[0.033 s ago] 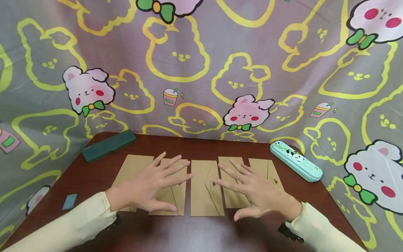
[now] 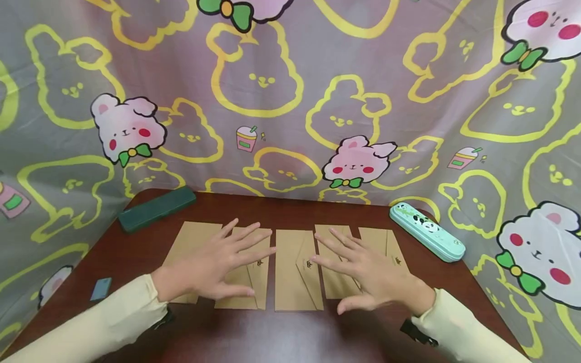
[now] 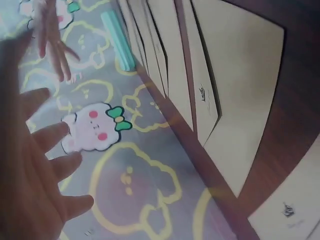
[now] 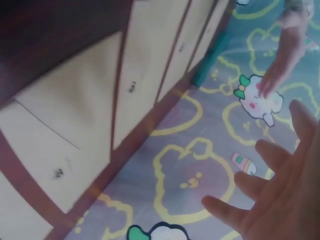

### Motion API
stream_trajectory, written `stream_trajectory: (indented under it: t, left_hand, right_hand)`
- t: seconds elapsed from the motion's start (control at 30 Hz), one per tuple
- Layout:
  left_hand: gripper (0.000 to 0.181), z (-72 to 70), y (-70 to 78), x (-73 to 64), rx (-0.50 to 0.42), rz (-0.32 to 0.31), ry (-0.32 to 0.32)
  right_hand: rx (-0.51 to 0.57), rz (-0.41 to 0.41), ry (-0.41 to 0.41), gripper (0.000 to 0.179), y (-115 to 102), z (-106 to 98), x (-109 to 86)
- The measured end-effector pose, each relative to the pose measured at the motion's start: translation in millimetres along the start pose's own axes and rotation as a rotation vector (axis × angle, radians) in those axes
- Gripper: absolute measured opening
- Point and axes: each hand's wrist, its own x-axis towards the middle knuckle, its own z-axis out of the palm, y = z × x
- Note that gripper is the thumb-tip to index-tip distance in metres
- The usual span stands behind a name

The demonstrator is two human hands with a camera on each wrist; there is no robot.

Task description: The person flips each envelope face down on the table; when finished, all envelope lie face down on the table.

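Note:
Several kraft-brown envelopes lie in a row on the dark table, each a separate piece. My left hand point(image 2: 218, 262) hovers above the leftmost envelope point(image 2: 195, 232) and the second envelope point(image 2: 249, 297), fingers spread, partly covering both. Over the fourth envelope point(image 2: 335, 288) and the rightmost envelope point(image 2: 379, 239) is my right hand point(image 2: 369, 272), its fingers also spread. Between the hands lies the middle envelope point(image 2: 288, 287), its pointed flap and small dark print showing. Both wrist views show the fingers apart from the envelopes, holding nothing.
At the back left lies a dark green long box point(image 2: 156, 209). A mint pencil case point(image 2: 426, 232) with a panda picture sits at the back right. Near the left edge is a small blue-grey block point(image 2: 101, 289). A patterned curtain point(image 2: 272, 75) surrounds the table point(image 2: 281, 338).

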Motion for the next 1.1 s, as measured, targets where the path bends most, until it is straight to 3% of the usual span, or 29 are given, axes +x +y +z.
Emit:
stream_trajectory:
  t: [0.13,0.2,0.3,0.43,0.53,0.7,0.87,1.1]
  left_hand:
    - [0.056,-4.1,-20.8,-5.3,-0.052,-0.036,0.108]
    - [0.039,-9.0,-31.3,-9.0,-0.083,-0.085,0.144]
    - [0.018,-17.5,-44.2,-16.1,-0.102,-0.198,0.17]
    - [0.008,-27.4,-55.2,-28.6,-0.132,-0.405,0.128]
    - [0.009,-31.8,-62.7,-39.9,-0.187,-0.544,0.065]
    - [0.01,-33.4,-74.1,-63.6,-0.255,-0.725,-0.031]
    - [0.019,-23.7,-74.5,-93.5,-0.3,-0.801,-0.171]
    - [0.074,-8.6,-55.2,-125.8,-0.376,-0.879,-0.412]
  right_hand:
    - [0.039,0.027,-0.006,0.078,13,-10,19.7]
    - [0.023,0.022,0.014,0.07,20,-14,35.6]
    - [0.018,0.019,0.03,0.057,29,-17,65.5]
    - [0.064,0.019,0.016,0.028,39,-9,112.5]
    - [0.103,0.04,-0.037,0.012,44,3,150.6]
    - [0.18,0.11,-0.168,0.013,52,33,216.0]
    - [0.226,0.193,-0.287,0.014,55,78,262.9]
    - [0.256,0.441,-0.357,0.023,34,139,292.1]
